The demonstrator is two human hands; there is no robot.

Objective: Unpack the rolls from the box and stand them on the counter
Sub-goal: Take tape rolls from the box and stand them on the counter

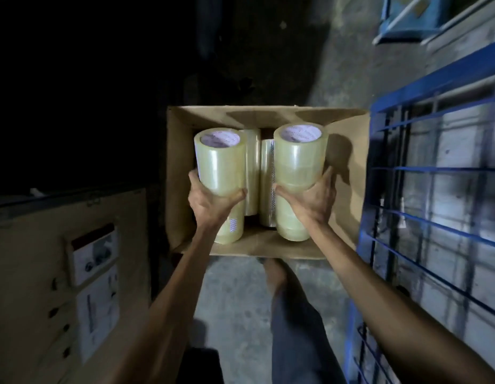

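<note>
At the centre of the frame an open cardboard box [348, 173] sits on the concrete floor [235, 295], and both hands reach into it. The left hand [213, 203] wraps its fingers [236, 195] wide around a tall stack of clear tape rolls [221, 173], gripping it at mid-height. The right hand [310, 202] does the same with a second stack [300, 162], fingers spread around its lower middle. Both stacks stand upright, their tops above the box rim. Between them, deeper in the box, two more stacks [258, 173] remain. A blue rack [434, 79] fills the right of the frame; another carton [33, 259] lies at lower left.
</note>
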